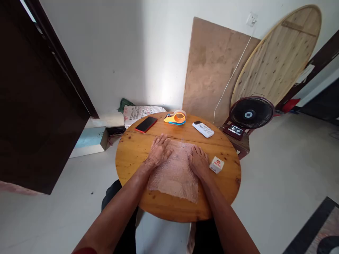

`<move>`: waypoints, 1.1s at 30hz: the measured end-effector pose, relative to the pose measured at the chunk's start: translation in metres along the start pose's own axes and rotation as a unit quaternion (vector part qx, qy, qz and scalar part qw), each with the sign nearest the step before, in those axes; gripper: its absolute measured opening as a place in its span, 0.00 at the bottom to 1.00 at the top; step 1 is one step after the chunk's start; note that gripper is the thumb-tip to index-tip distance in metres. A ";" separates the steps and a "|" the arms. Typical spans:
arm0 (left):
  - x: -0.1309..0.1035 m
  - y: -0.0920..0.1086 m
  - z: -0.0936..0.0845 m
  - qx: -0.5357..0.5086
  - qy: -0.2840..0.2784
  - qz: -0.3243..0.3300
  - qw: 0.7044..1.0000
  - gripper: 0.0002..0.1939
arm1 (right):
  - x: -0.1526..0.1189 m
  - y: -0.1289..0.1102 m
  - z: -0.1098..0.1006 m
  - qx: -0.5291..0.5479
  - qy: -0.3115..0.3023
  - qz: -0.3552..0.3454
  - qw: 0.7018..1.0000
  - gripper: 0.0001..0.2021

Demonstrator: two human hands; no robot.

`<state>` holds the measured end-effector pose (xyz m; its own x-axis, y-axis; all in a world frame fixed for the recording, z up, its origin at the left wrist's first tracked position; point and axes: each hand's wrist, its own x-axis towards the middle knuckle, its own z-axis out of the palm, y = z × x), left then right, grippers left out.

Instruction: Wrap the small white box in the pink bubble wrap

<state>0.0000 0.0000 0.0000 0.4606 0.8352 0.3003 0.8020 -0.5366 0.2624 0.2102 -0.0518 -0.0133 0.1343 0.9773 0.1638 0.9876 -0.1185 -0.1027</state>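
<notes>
The left hand [158, 152] and right hand [199, 160] lie flattened, apart, on a clear, rectangular plastic bubble-wrap sheet [176, 173], probably light and limp, best gripped by its edges.

Table [129, 158]: wrap [176, 173], phone [146, 124], tape [180, 116], box [216, 164].

Beyond the left hand [159, 151], a pale sack [144, 112] carries rows of dark print in which "201" seems to show, the digit after it unclear, and red characters, one of which looks like "日". Just beside the right hand [199, 160], on its outer side, a small white box [216, 165] bears a round red logo and red lettering, too small to read. Farther beyond that hand, a white device [203, 129] has dark printing, also illegible. The pale marks on the fan [251, 113] cannot be read.
</notes>
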 end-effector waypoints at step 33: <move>-0.001 0.001 0.016 0.033 -0.072 -0.035 0.996 0.29 | -0.002 0.000 0.000 0.011 0.021 -0.002 1.000 0.25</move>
<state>0.0058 0.0004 -0.0146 0.4486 0.8816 0.1466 0.8555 -0.4710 0.2152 0.2102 -0.0542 -0.0137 0.1345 0.9696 0.2044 0.9861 -0.1106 -0.1243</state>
